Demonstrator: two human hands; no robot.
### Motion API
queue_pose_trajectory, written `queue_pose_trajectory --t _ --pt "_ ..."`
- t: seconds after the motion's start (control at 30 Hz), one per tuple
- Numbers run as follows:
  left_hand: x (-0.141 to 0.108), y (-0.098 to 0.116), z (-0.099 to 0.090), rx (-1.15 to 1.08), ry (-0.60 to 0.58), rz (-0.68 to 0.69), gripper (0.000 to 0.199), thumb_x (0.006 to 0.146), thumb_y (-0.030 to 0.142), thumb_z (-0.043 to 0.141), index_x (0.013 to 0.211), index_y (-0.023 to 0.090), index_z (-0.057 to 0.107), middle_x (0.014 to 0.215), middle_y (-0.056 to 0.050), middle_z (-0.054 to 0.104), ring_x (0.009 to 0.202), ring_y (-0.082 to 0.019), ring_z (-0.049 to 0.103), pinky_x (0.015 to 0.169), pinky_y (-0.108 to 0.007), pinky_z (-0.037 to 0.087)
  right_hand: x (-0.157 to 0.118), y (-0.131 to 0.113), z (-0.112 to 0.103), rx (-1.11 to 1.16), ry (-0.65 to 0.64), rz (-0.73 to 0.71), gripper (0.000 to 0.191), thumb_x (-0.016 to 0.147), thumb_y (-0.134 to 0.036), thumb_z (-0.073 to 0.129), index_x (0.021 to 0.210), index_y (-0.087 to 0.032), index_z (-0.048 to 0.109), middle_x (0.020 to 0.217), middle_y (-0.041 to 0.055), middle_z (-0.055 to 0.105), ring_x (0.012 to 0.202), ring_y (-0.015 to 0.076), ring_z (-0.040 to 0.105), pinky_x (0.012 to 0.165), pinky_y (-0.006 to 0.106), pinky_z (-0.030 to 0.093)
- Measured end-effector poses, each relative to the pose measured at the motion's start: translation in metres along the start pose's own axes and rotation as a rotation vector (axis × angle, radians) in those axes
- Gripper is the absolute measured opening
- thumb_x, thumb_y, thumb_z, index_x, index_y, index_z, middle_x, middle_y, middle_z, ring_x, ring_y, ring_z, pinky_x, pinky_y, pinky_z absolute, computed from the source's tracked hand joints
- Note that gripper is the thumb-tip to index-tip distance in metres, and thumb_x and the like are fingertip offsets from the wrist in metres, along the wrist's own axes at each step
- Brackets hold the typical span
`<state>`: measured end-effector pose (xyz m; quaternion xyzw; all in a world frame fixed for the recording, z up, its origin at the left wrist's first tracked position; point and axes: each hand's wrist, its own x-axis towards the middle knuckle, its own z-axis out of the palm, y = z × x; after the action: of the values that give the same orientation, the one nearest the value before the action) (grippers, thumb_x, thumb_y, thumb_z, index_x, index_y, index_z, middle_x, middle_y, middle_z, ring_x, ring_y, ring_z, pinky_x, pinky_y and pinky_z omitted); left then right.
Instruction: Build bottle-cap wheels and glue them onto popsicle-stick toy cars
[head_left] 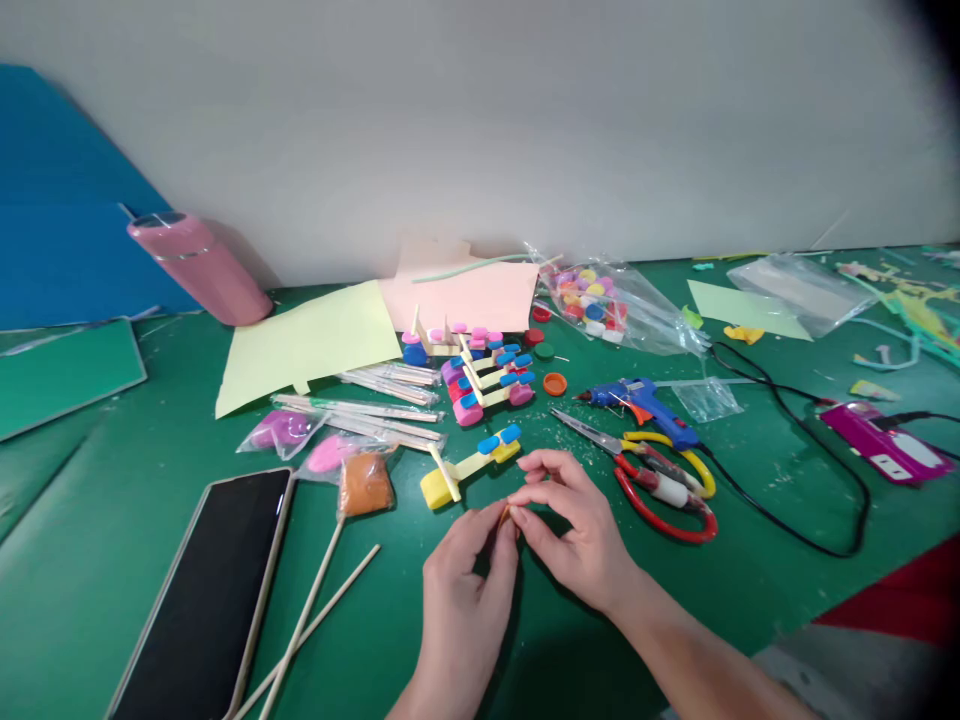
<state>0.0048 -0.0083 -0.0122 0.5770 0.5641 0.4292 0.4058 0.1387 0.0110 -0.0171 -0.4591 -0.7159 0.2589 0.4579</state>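
Observation:
My left hand [472, 575] and my right hand [574, 525] meet above the near middle of the table. Both pinch a small orange-brown piece [506, 512] between their fingertips, which hide most of it. Just beyond them lies a yellow model [472, 465] with two yellow blocks, a pale strip, a short stick and blue pads. Several similar models [487, 380] in pink, purple and red, with blue pads, stand behind it. Left of my hands, an orange clay-like lump [365, 484] sits in clear wrapping against a thin wooden stick [307, 610].
Scissors [660, 475] and a blue glue gun [637, 400] lie to the right, its black cord trailing to a purple power strip [889, 442]. A phone [210, 600] lies at the left, a pink bottle [202, 268] behind it. Bottle caps fill a clear bag [622, 300].

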Motion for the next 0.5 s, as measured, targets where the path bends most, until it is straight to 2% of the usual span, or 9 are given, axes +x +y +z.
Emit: queue_pose_trajectory --t 0.1,0.17,0.27,0.37,0.5 --pt "0.0007 0.0003 0.0000 -0.020 0.008 -0.051 0.020 0.075 0.021 0.055 0.089 0.018 0.069 0.074 -0.004 0.068 0.067 -0.018 0.062 0.062 -0.025 0.047 -0.0010 0.0020 -0.0011 -0.046 -0.008 -0.045 0.015 0.077 -0.013 0.056 0.088 -0.021 0.064 0.107 0.0063 0.047 0.088 0.0166 0.052 0.074 0.030 0.047" --pt "0.0016 0.0018 -0.0002 -0.065 0.005 -0.122 0.019 0.074 0.022 0.056 0.087 0.017 0.069 0.064 -0.002 0.066 0.061 -0.017 0.061 0.058 -0.024 0.047 -0.0010 0.0018 -0.0022 -0.057 -0.025 -0.050 0.017 0.078 -0.014 0.056 0.090 -0.021 0.064 0.110 0.0067 0.047 0.089 0.0168 0.052 0.073 0.030 0.047" --pt "0.0033 0.0040 -0.0002 -0.230 -0.004 -0.258 0.015 0.074 0.025 0.058 0.082 0.016 0.066 0.055 0.001 0.062 0.049 -0.013 0.057 0.050 -0.022 0.045 0.0002 -0.0003 -0.0040 -0.023 -0.031 -0.018 0.023 0.079 -0.014 0.054 0.100 -0.020 0.061 0.113 0.0081 0.046 0.093 0.0176 0.052 0.080 0.031 0.046" --pt "0.0046 0.0045 0.0004 -0.448 -0.005 -0.339 0.011 0.074 0.025 0.059 0.079 0.016 0.061 0.058 0.002 0.062 0.050 -0.010 0.057 0.054 -0.021 0.046 0.0010 -0.0025 -0.0047 0.001 -0.015 0.014 0.022 0.078 -0.014 0.053 0.099 -0.017 0.060 0.110 0.0090 0.047 0.097 0.0187 0.051 0.084 0.032 0.044" --pt "0.0042 0.0032 0.0015 -0.646 -0.029 -0.371 0.008 0.076 0.024 0.059 0.076 0.017 0.055 0.063 0.003 0.062 0.060 -0.010 0.059 0.062 -0.020 0.046 -0.0002 -0.0038 -0.0028 0.029 -0.044 0.027 0.019 0.075 -0.015 0.056 0.093 -0.016 0.060 0.109 0.0097 0.045 0.094 0.0186 0.052 0.082 0.031 0.045"
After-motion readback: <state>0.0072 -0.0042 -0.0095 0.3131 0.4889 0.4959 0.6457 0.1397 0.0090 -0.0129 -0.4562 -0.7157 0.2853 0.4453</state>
